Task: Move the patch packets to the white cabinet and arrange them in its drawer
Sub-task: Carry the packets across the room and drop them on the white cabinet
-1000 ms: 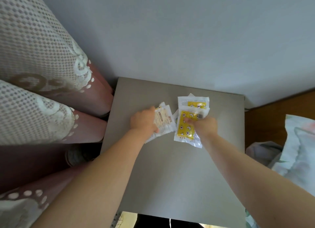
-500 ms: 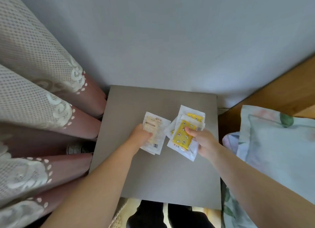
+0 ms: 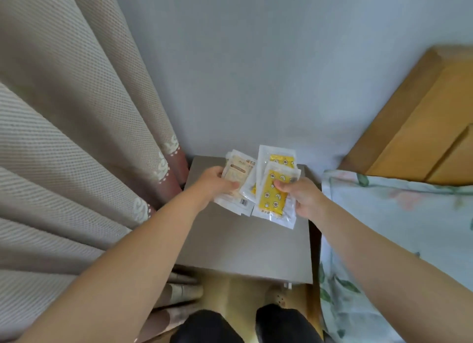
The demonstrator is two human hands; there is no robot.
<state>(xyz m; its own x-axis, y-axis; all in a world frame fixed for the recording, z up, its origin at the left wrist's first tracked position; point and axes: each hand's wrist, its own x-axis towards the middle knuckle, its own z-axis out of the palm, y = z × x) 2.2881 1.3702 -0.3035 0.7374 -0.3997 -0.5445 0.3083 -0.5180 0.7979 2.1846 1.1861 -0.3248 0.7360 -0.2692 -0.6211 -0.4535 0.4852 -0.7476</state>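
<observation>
Here the curtain [image 3: 64,137] fills the left, bedding [image 3: 399,230] the right. Both forearms reach out over the grey tabletop [image 3: 243,245] near its far edge. The left hand [image 3: 215,185] pinches beige packets [image 3: 236,175], the right hand [image 3: 302,196] yellow packets [image 3: 272,194], all lifted and overlapping. Print is illegible.

The grey table [image 3: 243,242] top shows bare; packets [image 3: 271,189] are held above it.

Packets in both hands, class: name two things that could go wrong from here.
The right hand pinches several yellow packets fanned unevenly by one edge; one may slip out. The left hand holds a loose stack of beige packets that overlaps the yellow ones, so they may snag or mix when carried.
</observation>
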